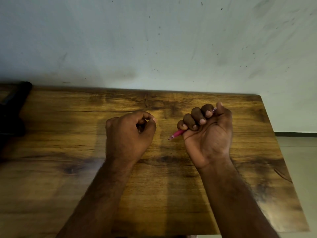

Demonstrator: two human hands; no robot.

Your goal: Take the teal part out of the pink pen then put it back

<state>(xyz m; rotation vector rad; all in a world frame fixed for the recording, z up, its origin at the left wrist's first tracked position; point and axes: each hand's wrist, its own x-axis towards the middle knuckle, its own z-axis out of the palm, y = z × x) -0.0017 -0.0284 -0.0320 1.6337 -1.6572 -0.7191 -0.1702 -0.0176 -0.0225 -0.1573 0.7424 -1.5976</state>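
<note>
My right hand grips the pink pen in a fist, palm turned up, above the wooden table. The pen's tip sticks out at the lower left of the fist and points down-left; its other end shows beside the thumb at the top. Most of the barrel is hidden by the fingers. No teal part is visible. My left hand hovers to the left of the pen tip, a short gap away, with its fingers curled and thumb against the forefinger; whether it pinches anything small I cannot tell.
A dark object lies at the table's far left edge. A pale, marked wall runs right behind the table. The table's right edge drops to a light floor.
</note>
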